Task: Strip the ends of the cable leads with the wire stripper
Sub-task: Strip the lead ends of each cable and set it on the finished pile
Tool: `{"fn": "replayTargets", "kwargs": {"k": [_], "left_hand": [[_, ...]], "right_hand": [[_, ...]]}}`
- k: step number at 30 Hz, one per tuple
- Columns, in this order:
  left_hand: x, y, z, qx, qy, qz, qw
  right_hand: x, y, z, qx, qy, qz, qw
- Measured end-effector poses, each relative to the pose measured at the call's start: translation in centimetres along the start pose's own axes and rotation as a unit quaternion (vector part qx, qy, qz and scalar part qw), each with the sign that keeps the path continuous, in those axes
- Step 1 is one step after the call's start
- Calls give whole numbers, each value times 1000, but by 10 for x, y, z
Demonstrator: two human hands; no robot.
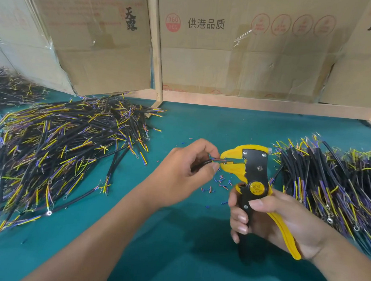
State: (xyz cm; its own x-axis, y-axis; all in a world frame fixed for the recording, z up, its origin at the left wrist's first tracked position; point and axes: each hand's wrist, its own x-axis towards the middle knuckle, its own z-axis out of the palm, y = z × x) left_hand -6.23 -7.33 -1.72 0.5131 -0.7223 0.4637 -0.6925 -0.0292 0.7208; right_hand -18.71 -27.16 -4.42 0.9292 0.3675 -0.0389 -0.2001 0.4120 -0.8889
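Wire stripper [251, 172] held upright over the green table [173, 259], nose pointing left. Right hand [268, 219] grips both handles, fingers curled. Left hand [185, 168] pinches a black cable [201, 162]; its leads lie level, apparently entering the nose.

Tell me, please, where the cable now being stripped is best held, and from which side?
Pinch the cable on its black sheath just behind the splayed leads, coming from the left, opposite the wire stripper head; the left hand grips there now.
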Motion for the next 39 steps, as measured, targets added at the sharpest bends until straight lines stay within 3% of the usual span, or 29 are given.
{"fn": "replayTargets", "kwargs": {"k": [22, 39], "left_hand": [[1, -2, 3, -33, 9, -25, 999], [2, -2, 3, 13, 10, -35, 999]], "right_hand": [[4, 4, 8, 4, 41, 2, 999], [5, 5, 8, 8, 41, -4, 999]]}}
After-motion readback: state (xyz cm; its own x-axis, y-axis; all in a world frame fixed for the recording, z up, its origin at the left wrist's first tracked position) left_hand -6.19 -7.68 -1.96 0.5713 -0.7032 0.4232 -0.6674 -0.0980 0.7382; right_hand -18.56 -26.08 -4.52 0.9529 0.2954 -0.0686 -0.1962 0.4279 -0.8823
